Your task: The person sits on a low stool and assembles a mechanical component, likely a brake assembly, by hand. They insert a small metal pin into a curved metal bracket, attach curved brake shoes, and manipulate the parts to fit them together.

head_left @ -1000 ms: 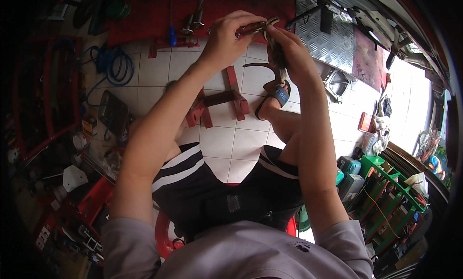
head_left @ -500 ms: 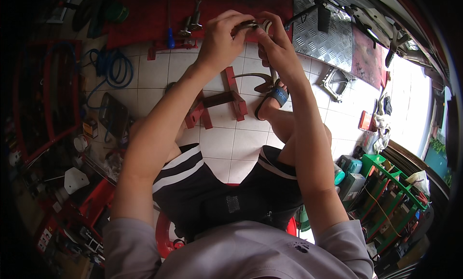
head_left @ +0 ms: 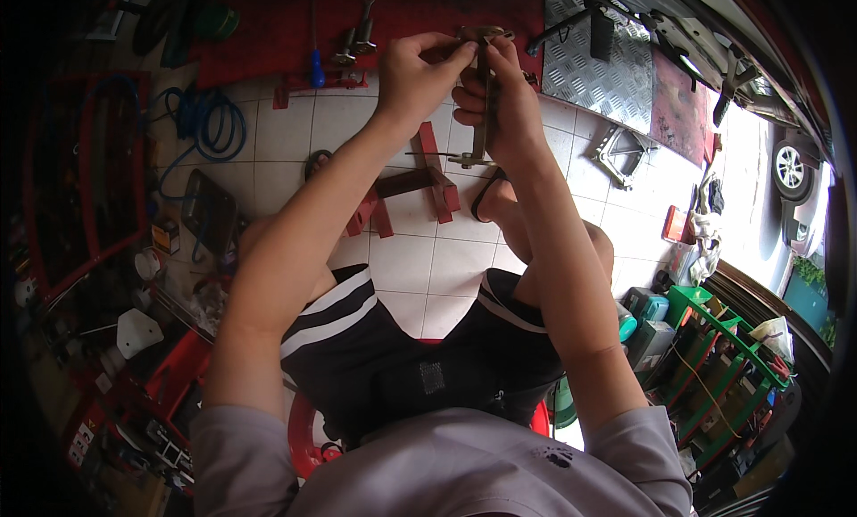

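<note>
Part in hand: a long, dark metal bar [head_left: 483, 97] is held upright in the air, out in front of the seated person and above the tiled floor [head_left: 420, 267].
Left hand [head_left: 415, 75]: fingertips pinch the bar's top end.
Right hand [head_left: 500, 106]: wrapped round the shaft, closed firmly.
Progress: seemingly mid-way; the top fitting is being worked and the bar is not set down.
Nearby: a red metal stand [head_left: 420, 182] below, a blue-handled screwdriver [head_left: 316, 70] on the red mat [head_left: 268, 35].

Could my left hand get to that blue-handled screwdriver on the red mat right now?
Probably not yet: the left hand is gripping the metal part together with the right hand. Nothing blocks the way to the blue-handled screwdriver, lying nearby.
</note>
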The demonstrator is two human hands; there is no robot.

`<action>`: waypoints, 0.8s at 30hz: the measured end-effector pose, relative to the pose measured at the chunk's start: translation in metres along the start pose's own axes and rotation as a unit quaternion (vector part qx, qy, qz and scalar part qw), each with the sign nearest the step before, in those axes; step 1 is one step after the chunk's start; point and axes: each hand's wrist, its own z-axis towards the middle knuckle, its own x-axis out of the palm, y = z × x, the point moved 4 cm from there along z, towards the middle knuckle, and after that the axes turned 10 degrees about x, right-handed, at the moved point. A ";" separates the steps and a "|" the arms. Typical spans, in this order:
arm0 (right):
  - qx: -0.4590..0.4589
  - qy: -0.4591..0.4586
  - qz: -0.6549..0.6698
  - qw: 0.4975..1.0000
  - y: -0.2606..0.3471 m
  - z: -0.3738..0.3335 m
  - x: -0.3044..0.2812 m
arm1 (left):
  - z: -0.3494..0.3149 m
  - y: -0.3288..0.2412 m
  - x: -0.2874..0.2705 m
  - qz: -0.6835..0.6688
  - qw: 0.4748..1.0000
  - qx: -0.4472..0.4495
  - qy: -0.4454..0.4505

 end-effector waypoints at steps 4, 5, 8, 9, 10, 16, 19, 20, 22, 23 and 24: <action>-0.031 -0.039 -0.041 0.998 0.001 -0.004 0.008 | -0.004 0.002 0.003 -0.117 0.987 -0.110 0.018; -0.035 -0.046 -0.040 0.998 0.001 -0.005 0.011 | -0.004 0.004 0.001 -0.149 0.980 -0.130 0.027; -0.038 -0.060 -0.037 0.997 0.002 -0.005 0.013 | -0.005 0.009 0.003 -0.180 0.970 -0.165 0.018; -0.035 -0.061 -0.034 0.997 0.002 -0.004 0.012 | -0.006 0.009 0.004 -0.180 0.968 -0.172 0.009; -0.032 -0.061 -0.031 0.997 0.001 -0.004 0.012 | -0.007 0.007 0.006 -0.185 0.968 -0.171 0.013; -0.023 -0.064 -0.038 0.997 0.001 -0.005 0.009 | -0.009 0.004 0.009 -0.190 0.968 -0.165 0.010; -0.029 -0.094 -0.037 0.994 0.004 -0.007 0.008 | -0.008 0.010 0.008 -0.216 0.960 -0.175 -0.008; -0.031 -0.088 -0.036 0.995 0.004 -0.007 0.008 | -0.008 0.009 0.009 -0.224 0.958 -0.178 -0.009; -0.034 -0.076 -0.033 0.996 0.005 -0.006 0.006 | -0.007 0.008 0.011 -0.214 0.962 -0.170 0.001; -0.033 -0.068 -0.032 0.997 0.005 -0.006 0.005 | -0.007 0.007 0.012 -0.197 0.967 -0.160 0.013; -0.032 -0.060 -0.030 0.997 0.004 -0.005 0.004 | -0.007 0.006 0.013 -0.179 0.972 -0.150 0.024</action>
